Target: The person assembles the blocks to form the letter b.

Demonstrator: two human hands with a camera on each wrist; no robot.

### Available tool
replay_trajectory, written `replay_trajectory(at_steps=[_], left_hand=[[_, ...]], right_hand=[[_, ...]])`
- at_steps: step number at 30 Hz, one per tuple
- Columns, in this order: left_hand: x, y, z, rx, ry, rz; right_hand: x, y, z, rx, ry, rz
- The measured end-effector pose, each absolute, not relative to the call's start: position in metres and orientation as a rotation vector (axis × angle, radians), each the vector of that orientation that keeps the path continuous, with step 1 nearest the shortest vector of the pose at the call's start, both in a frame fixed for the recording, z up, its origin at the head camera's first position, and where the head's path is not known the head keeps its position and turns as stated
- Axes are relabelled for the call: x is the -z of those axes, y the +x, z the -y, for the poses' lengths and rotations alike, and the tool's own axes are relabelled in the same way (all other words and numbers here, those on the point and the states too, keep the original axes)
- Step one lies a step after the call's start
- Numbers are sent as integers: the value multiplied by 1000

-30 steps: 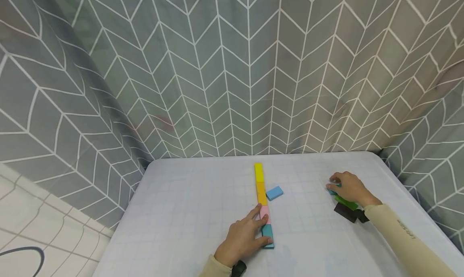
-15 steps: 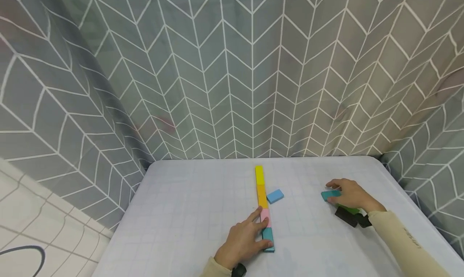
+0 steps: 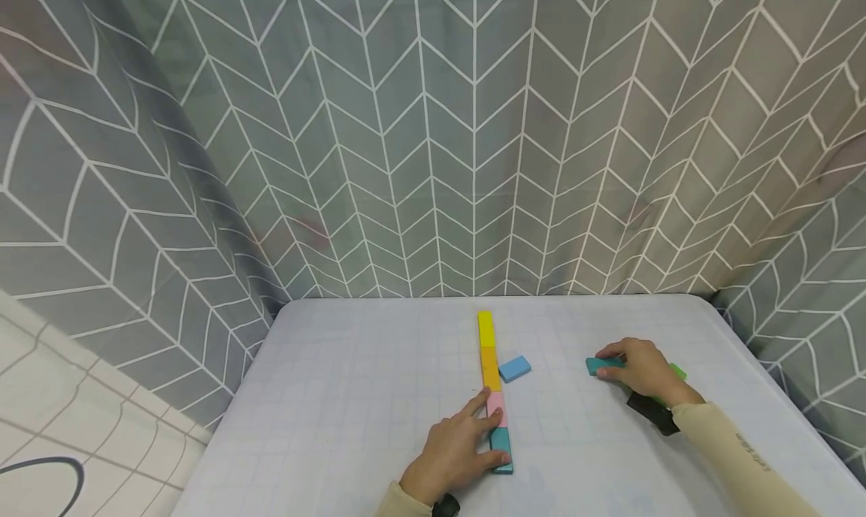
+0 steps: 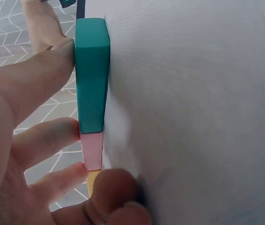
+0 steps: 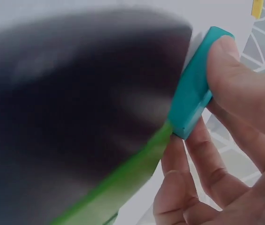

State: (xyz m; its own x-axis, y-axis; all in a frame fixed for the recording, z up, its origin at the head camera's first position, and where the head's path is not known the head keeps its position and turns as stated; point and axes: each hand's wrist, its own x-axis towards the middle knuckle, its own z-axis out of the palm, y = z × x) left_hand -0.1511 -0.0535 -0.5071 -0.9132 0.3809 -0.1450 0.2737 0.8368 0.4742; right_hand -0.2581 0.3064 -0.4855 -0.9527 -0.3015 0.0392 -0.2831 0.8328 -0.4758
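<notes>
Some sleeve lettering (image 3: 752, 451) blurs; right grip (image 3: 641, 368) pinches a teal block (image 5: 191, 89), left grip (image 3: 453, 451) rests spread on aligned blocks (image 3: 493, 379).

White tabletop (image 3: 338, 389) is lying open left of the yellow-orange-pink-teal rectangular block row (image 3: 492, 376); the left hand (image 3: 452, 453) is blocking its near end. Right of the row, a lane is running towards the right hand (image 3: 643, 367), gripping a small teal rectangular block (image 3: 602, 365), with a light-blue rectangular block (image 3: 515, 369) obstructing the lane's left side.

Right grip (image 3: 643, 368) hides part of its teal block (image 3: 598, 365)
</notes>
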Motion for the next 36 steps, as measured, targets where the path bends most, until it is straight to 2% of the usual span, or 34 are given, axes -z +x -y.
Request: replay_trajectory(at_steps=[36], left_hand=[[509, -152, 51, -640, 481, -2789]], right_hand=[[499, -261, -236, 873, -678, -2964]])
